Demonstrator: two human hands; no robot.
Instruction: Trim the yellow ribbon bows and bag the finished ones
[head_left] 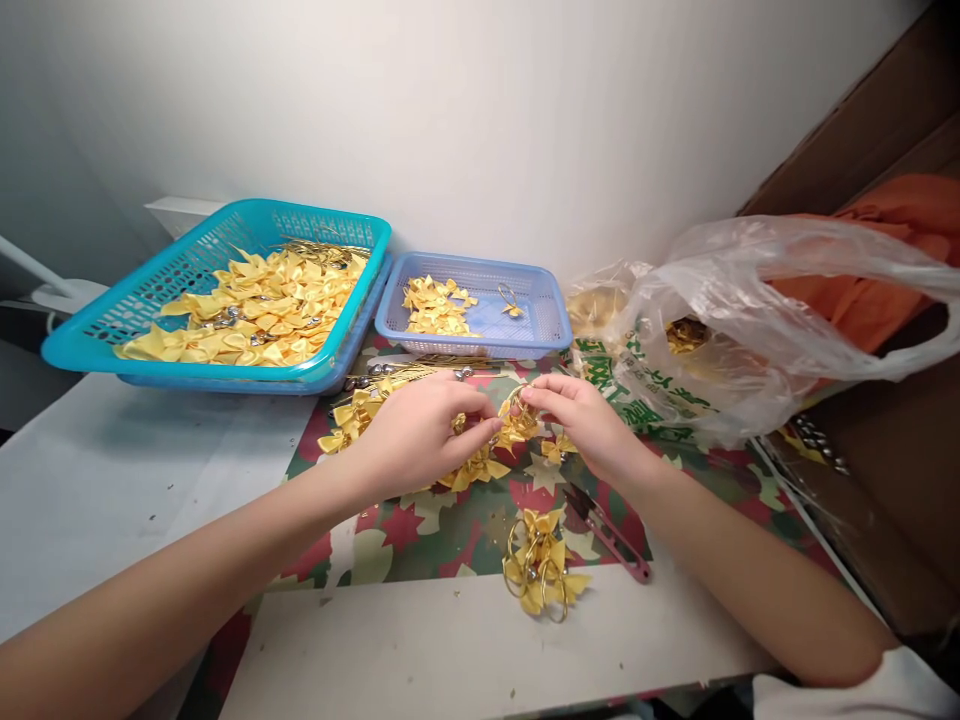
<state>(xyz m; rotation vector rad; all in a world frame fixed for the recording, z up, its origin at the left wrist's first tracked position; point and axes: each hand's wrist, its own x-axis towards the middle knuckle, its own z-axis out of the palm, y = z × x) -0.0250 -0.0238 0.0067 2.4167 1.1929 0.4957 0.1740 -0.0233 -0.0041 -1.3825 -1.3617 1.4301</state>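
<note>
My right hand (585, 415) pinches a gold wire loop with a yellow ribbon bow (517, 428) at its thumb and fingertips. Just left of that bow, my left hand (439, 425) is closed, thumb against fingers; what lies between them is too small to make out. Loose yellow bows (476, 470) lie under and behind the left hand, partly covered by it. A small pile of looped bows (544, 565) with silver beads rests nearer to me, beside thread snips (611, 535) with a dark pink handle.
At the back left, a turquoise basket (337, 350) holds many yellow bows and gold wires. Next to it a blue basket (472, 350) contains bows and one looped bow. A clear plastic bag (720, 390) stands on the right. Gold wires (442, 362) lie before the blue basket.
</note>
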